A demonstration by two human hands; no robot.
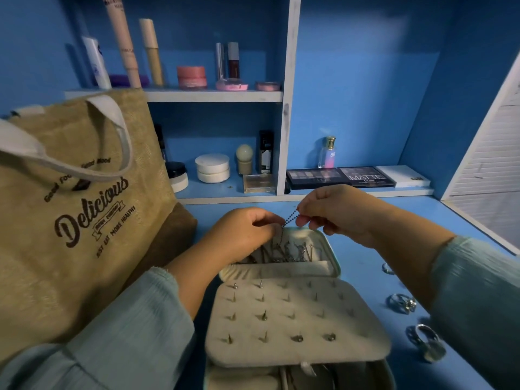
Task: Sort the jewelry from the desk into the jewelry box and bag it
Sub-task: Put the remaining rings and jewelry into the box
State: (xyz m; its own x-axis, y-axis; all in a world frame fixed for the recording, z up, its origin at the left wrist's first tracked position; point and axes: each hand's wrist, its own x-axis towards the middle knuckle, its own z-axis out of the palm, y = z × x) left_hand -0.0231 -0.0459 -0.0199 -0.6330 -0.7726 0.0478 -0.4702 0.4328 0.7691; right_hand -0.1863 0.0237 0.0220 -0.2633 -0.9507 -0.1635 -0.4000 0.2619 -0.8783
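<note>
An open pale jewelry box (332, 266) lies on the blue desk in front of me, its earring panel (295, 319) studded with several earrings. Both hands hover above the box's far lid section. My left hand (247, 232) and my right hand (337, 212) each pinch one end of a thin dark chain (291, 216) stretched between them. More chains hang in the lid pocket (292, 253) just below. Three silver rings lie on the desk right of the box: a small ring (388, 268), a stone ring (403, 304) and a chunky ring (426, 343).
A tan jute tote bag (70, 209) printed "Delicious" stands upright at the left, close to my left forearm. Blue shelves behind hold cosmetics, jars, palettes (337, 177) and a perfume bottle (327, 153). A white slatted panel (492, 153) borders the desk on the right.
</note>
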